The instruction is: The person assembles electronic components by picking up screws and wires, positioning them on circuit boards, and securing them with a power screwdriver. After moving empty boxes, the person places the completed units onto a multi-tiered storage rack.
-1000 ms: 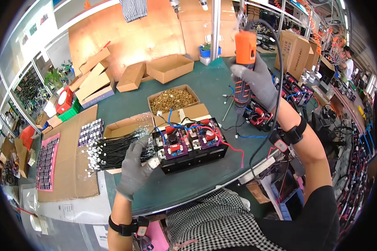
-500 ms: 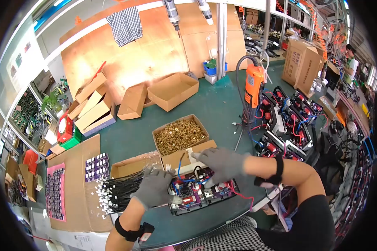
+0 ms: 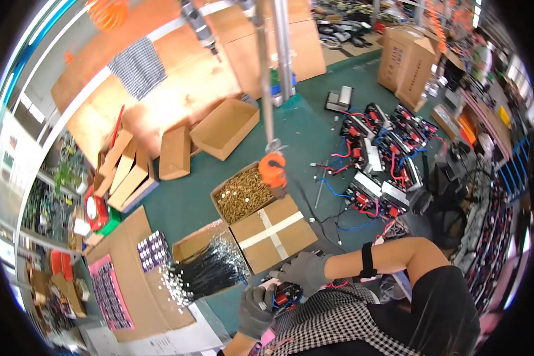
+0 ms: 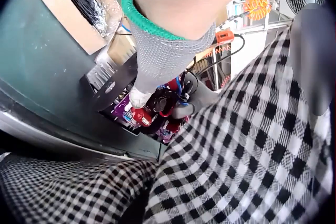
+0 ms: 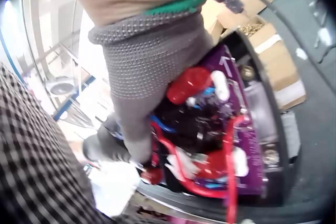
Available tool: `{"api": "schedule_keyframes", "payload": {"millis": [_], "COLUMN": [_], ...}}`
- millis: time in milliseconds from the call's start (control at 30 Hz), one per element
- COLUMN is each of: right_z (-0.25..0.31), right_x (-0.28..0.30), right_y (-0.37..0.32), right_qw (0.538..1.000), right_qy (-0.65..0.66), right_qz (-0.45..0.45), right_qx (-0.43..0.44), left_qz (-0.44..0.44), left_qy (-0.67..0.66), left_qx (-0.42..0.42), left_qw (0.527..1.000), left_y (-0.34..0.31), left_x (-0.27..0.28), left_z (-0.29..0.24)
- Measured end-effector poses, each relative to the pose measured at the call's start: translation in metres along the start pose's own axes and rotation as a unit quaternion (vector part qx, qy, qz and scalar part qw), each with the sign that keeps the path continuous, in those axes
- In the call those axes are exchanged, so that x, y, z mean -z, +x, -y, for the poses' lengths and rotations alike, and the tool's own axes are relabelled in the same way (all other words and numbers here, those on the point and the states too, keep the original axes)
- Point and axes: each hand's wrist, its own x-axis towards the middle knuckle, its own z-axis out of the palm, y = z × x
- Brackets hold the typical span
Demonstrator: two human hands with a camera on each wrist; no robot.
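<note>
Two grey-gloved hands hold a black-framed circuit module [image 3: 287,294] at the table's front edge, close to the checked apron. The left hand [image 3: 257,311] grips its left side; the right hand [image 3: 304,273] is at its far right side. The left wrist view has the left hand [image 4: 163,58] over the tilted frame and purple board [image 4: 123,109], the right hand [image 4: 198,99] beyond. In the right wrist view, the right hand [image 5: 144,82] reaches over the purple board [image 5: 252,153] with red parts and wires; the left hand [image 5: 105,145] is behind. Some fingertips are hidden.
An orange driver [image 3: 273,171] hangs over the box of brass-coloured pieces [image 3: 238,196]. A taped carton [image 3: 274,234] and a tray of black cables [image 3: 210,270] lie beyond the hands. Several wired modules [image 3: 377,160] cover the right side; empty boxes [image 3: 225,127] stand at the back.
The right hand let go of the orange driver and came to the modules. Both hands then moved toward the body, bringing a module from the tabletop to the front edge and tilting it.
</note>
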Motion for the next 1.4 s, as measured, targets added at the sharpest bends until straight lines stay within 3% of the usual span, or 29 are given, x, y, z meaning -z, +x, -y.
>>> {"api": "schedule_keyframes", "payload": {"millis": [33, 67, 167, 233, 333, 367, 400, 500, 633, 700, 767, 833, 900, 933, 1033, 1067, 1100, 1167, 1267, 1333, 1400], "right_z": [-0.001, -0.007, 0.006, 0.032, 0.074, 0.088, 0.101, 0.132, 0.172, 0.193, 0.213, 0.236, 0.258, 0.264, 0.269, 0.269, 0.262, 0.257, 0.249, 0.246, 0.241], "right_x": [-0.008, -0.023, -0.038, -0.050, -0.053, -0.054, -0.054, -0.076, -0.127, -0.152, -0.182, -0.213, -0.240, -0.258, -0.309, -0.319, -0.335, -0.340, -0.357, -0.358, -0.369], "right_y": [0.006, 0.013, 0.016, 0.001, -0.035, -0.051, -0.067, -0.122, -0.196, -0.233, -0.270, -0.308, -0.347, -0.363, -0.414, -0.430, -0.441, -0.468, -0.491, -0.499, -0.489], "right_qw": [1.000, 0.998, 0.993, 0.978, 0.951, 0.934, 0.914, 0.824, 0.685, 0.618, 0.549, 0.493, 0.444, 0.416, 0.365, 0.354, 0.302, 0.296, 0.267, 0.219, 0.163], "right_qy": [0.015, 0.017, 0.064, 0.077, 0.128, 0.166, 0.202, 0.278, 0.249, 0.230, 0.234, 0.238, 0.253, 0.256, 0.239, 0.248, 0.276, 0.248, 0.188, 0.218, 0.225], "right_qz": [-0.002, -0.062, -0.084, -0.177, -0.244, -0.263, -0.284, -0.392, -0.527, -0.557, -0.570, -0.583, -0.583, -0.596, -0.604, -0.599, -0.635, -0.608, -0.622, -0.652, -0.705], "right_qx": [-0.012, 0.004, -0.050, -0.077, -0.142, -0.175, -0.207, -0.299, -0.437, -0.506, -0.565, -0.600, -0.631, -0.637, -0.667, -0.674, -0.655, -0.694, -0.712, -0.692, -0.653], "left_qz": [-0.003, -0.002, -0.001, -0.018, 0.038, 0.067, 0.155, 0.154, 0.090, 0.074, -0.013, 0.039, 0.155, 0.161, 0.212, 0.191, 0.167, 0.128, 0.178, 0.217, 0.272], "left_qy": [-0.019, -0.042, -0.085, -0.077, -0.117, -0.142, -0.214, -0.401, -0.443, -0.251, -0.088, 0.006, -0.037, -0.127, -0.021, -0.015, -0.011, 0.023, 0.016, 0.027, 0.038], "left_qx": [-0.009, -0.020, -0.089, -0.152, -0.235, -0.257, -0.254, -0.244, -0.303, -0.334, -0.361, -0.366, -0.333, -0.358, -0.379, -0.376, -0.365, -0.370, -0.335, -0.352, -0.314], "left_qw": [1.000, 0.999, 0.992, 0.985, 0.964, 0.954, 0.930, 0.869, 0.839, 0.906, 0.928, 0.930, 0.930, 0.911, 0.900, 0.907, 0.916, 0.920, 0.925, 0.910, 0.909], "left_y": [0.003, 0.005, 0.000, 0.002, 0.022, 0.037, 0.059, 0.120, 0.205, 0.259, 0.305, 0.336, 0.350, 0.370, 0.375, 0.369, 0.357, 0.347, 0.335, 0.347, 0.352], "left_x": [-0.001, -0.005, -0.002, 0.008, 0.057, 0.081, 0.104, 0.141, 0.075, 0.021, -0.059, -0.107, -0.124, -0.172, -0.178, -0.168, -0.158, -0.160, -0.141, -0.152, -0.135], "left_z": [0.005, 0.011, 0.027, 0.032, 0.028, 0.022, 0.019, -0.020, -0.099, -0.140, -0.158, -0.162, -0.179, -0.168, -0.188, -0.203, -0.214, -0.220, -0.225, -0.205, -0.222]}}
